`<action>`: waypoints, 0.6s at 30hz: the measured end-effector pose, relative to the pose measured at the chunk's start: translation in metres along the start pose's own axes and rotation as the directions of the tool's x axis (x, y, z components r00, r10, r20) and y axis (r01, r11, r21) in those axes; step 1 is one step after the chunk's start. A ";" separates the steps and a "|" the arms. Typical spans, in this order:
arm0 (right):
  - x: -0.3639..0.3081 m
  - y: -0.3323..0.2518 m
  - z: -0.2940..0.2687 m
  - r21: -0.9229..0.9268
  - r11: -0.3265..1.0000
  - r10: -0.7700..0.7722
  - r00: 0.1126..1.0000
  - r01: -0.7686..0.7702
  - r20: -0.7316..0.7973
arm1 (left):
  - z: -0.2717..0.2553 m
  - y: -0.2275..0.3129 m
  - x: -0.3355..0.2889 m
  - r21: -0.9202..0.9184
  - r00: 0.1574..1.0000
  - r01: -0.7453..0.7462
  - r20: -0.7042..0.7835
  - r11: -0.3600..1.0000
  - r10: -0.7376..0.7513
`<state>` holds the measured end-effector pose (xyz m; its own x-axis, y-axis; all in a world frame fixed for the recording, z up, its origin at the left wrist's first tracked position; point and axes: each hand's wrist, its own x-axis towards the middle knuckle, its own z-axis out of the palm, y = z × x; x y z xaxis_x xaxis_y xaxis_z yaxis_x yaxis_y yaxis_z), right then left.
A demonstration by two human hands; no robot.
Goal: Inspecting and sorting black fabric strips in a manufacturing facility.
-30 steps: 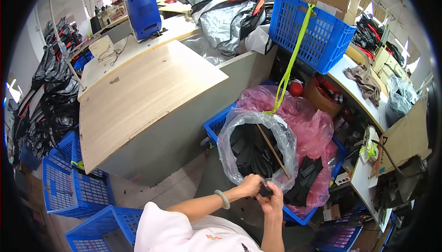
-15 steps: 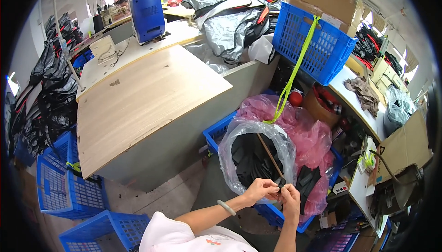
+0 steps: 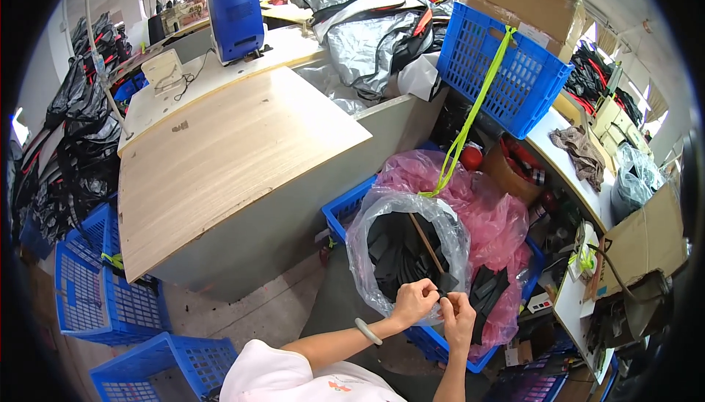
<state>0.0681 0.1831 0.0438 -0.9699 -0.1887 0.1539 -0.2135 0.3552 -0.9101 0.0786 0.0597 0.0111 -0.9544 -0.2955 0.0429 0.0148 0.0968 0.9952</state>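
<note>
My left hand (image 3: 416,304) and my right hand (image 3: 458,317) meet fingertip to fingertip over the near rim of a clear plastic bag (image 3: 355,255). Both are pinched closed on a small black strap piece (image 3: 447,282), whose flat end shows just above the fingers. Many similar black strips (image 3: 396,251) fill the bag. A thin brown stick or strip (image 3: 424,240) slants across them down to the held piece; whether it joins the piece, I cannot tell. More black strips (image 3: 487,288) lie in pink plastic (image 3: 493,229) to the right.
A blue crate (image 3: 339,215) surrounds the bags. A yellow-green strap (image 3: 477,108) hangs down to them from a higher blue crate (image 3: 470,46). The wooden tabletop (image 3: 242,160) stands left, with blue crates (image 3: 103,299) below it. A bench (image 3: 573,160) with a cardboard piece (image 3: 646,240) is at right.
Both hands have risen slightly and shifted a little left. More of the black piece now shows above the fingertips.
</note>
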 end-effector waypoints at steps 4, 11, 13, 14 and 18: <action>0.003 0.007 0.010 -0.102 0.989 -0.115 0.988 0.105 -0.102 | 0.016 -0.010 -0.003 0.001 0.966 -0.147 -0.216 0.989 0.144; 0.001 0.007 0.016 -0.004 0.975 -0.204 0.891 0.222 -0.406 | 0.022 -0.013 0.006 -0.788 0.863 0.498 0.408 0.361 -0.299; 0.005 -0.018 0.009 0.471 0.866 0.035 0.920 0.167 -0.390 | 0.021 -0.012 0.009 -0.745 0.717 0.664 0.608 0.067 -0.341; 0.006 -0.019 -0.001 0.690 0.714 0.112 0.955 0.113 -0.273 | 0.020 -0.006 0.008 -0.741 0.712 0.671 0.656 -0.032 -0.249; 0.012 -0.030 -0.015 0.851 0.521 0.189 0.981 -0.061 -0.045 | 0.010 0.015 0.003 -0.761 0.773 0.634 0.614 0.140 -0.162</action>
<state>0.0613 0.1840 0.0789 -0.9970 -0.0768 -0.0037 0.0479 -0.5829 -0.8111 0.0732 0.0697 0.0254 -0.9229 0.3392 -0.1820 -0.3756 -0.8970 0.2332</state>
